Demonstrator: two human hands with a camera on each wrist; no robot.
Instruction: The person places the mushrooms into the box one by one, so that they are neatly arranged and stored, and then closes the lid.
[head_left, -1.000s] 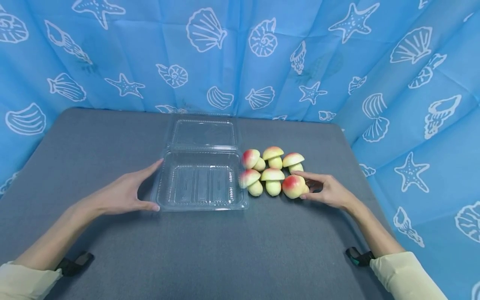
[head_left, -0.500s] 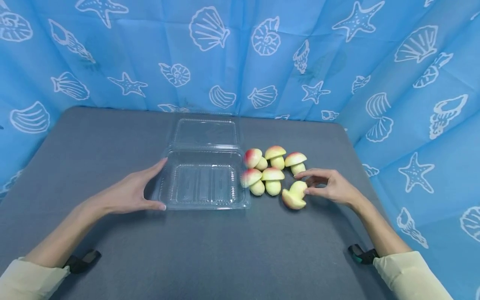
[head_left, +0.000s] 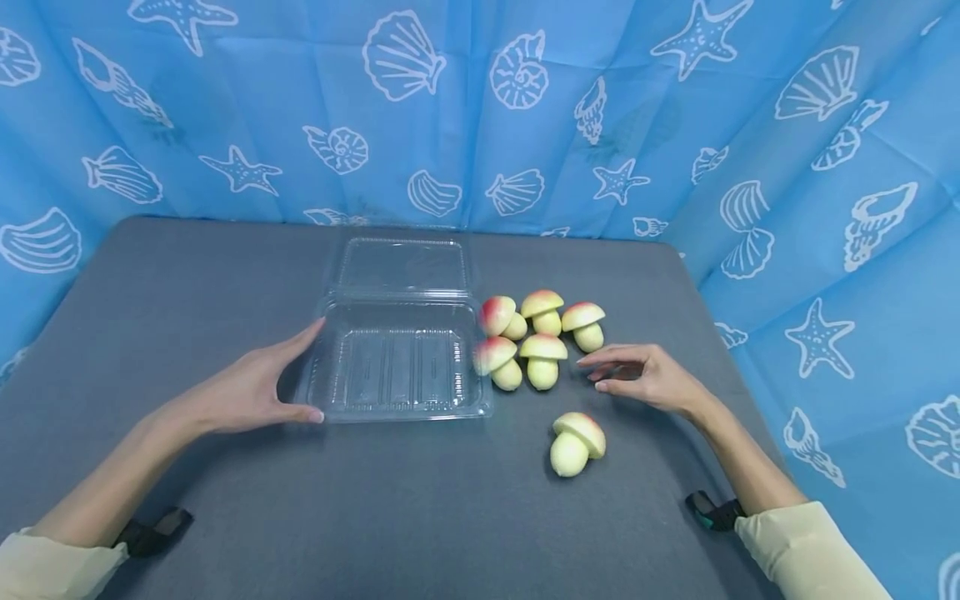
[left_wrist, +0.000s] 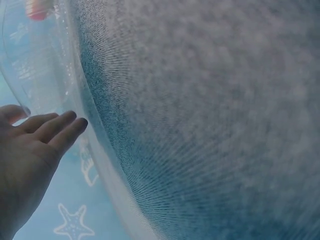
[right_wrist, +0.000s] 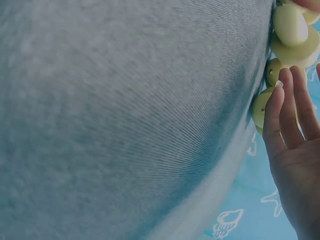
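A clear plastic clamshell container lies with its lid folded back on the grey table. My left hand rests at its left side, thumb and fingers spread along the edge with the fingertips right at the rim. Several mushroom-shaped pieces with yellow stems and red-yellow caps, among them a back-row mushroom, cluster to its right. One loose mushroom lies nearer the front, apart from the others. Beside the cluster, my right hand hovers over the table with loosely bent fingers and nothing in them; the right wrist view shows its fingers extended.
The grey tabletop stretches around the container. Behind it and along the right side hangs a blue curtain with white shell and starfish prints. Dark straps sit at both wrists, beside pale sleeves.
One mushroom has left my right hand's fingers, turned over and rolled toward the front of the table. My right hand stays near the cluster, and my left hand stays at the container.
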